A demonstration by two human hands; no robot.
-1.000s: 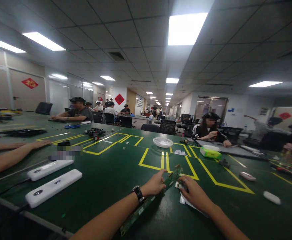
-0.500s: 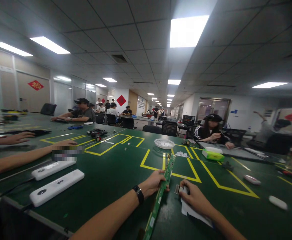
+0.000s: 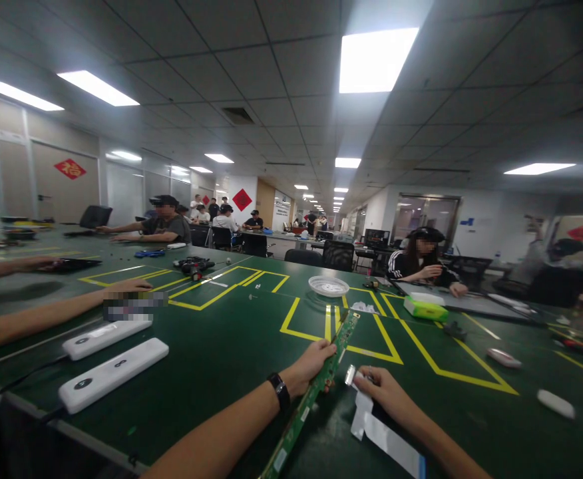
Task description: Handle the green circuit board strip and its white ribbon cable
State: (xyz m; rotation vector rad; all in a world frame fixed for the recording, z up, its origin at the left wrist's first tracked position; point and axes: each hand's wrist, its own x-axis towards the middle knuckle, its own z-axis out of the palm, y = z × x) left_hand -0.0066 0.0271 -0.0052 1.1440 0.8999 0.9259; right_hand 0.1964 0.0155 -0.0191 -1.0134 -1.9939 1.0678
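A long, narrow green circuit board (image 3: 301, 416) slants up from the bottom edge of the view. My left hand (image 3: 316, 362), with a black band on its wrist, is closed around the board near its far end. To its right, my right hand (image 3: 379, 386) pinches a white flat ribbon cable (image 3: 388, 436) close to its silvery connector. The cable hangs folded below the fingers, with a blue tip at its lower end. The connector is apart from the board, a short way to its right.
A white round basket (image 3: 328, 286) stands beyond the board on the green table (image 3: 211, 372), among yellow tape outlines. White power strips (image 3: 114, 376) lie at left, near a co-worker's arms (image 3: 62, 309). A green tissue pack (image 3: 425, 307) and pale rounded objects lie at right.
The board has turned, its far end swinging right and its near end left. My right hand has shifted slightly, and more of the ribbon cable now shows, hanging lower.
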